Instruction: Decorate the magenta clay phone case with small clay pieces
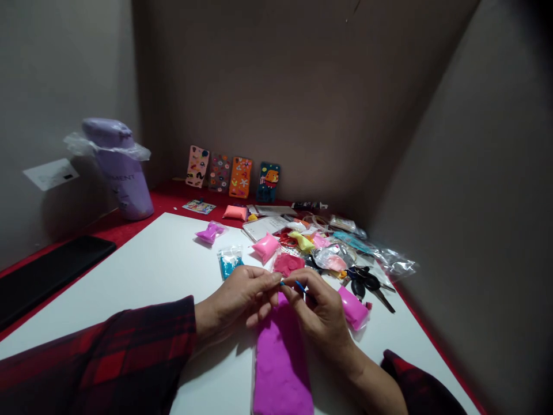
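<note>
Purple slab, below right hand gripping thin blue object, below left hand, left grip unclear

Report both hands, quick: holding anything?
Left hand: curled inward; whether it grips anything cannot be told.
Right hand: closed, holding a thin blue item.

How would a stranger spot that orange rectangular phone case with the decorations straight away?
Past the white rectangular tabletop, a red surface meets the brown-grey back wall. In the row standing there, third from left, is the orange rectangular phone case. Orange sets it apart from its neighbours: a greyish case left, a dark teal one right.
</note>
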`<state>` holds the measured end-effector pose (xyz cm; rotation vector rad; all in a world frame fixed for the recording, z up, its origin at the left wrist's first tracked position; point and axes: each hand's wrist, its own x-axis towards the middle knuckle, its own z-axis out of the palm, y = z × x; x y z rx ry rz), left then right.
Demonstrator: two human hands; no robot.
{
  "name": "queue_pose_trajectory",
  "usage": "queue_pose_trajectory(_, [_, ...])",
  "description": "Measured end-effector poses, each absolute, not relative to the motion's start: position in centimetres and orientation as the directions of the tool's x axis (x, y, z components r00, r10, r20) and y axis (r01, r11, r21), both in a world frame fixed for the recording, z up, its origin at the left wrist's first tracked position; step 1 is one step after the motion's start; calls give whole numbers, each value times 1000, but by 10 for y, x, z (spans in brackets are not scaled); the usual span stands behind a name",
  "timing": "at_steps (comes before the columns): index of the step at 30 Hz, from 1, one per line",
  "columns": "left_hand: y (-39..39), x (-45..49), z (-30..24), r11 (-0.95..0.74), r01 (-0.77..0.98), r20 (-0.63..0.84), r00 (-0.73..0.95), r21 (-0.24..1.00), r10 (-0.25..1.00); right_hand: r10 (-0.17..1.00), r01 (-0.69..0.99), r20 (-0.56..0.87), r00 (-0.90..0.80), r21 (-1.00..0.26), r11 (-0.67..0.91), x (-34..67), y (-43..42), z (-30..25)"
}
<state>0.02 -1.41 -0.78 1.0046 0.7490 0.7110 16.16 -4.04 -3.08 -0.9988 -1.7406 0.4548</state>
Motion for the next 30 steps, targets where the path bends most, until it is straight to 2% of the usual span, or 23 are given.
queue_pose_trajectory(8, [-15, -1, -8, 413, -183, -242, 576, 892, 780, 800, 413, 586, -127, -702, 580, 162, -41, -30])
queue_pose_trajectory(14, [-14, -1, -9, 370, -148, -238, 543, 917, 805, 787, 405, 605, -121, -694, 595, 161, -40, -31])
queue_pose_trajectory(30, [-14, 0, -8, 406, -193, -235, 571, 893, 787, 804, 388, 578, -143, -714, 583, 163, -43, -29])
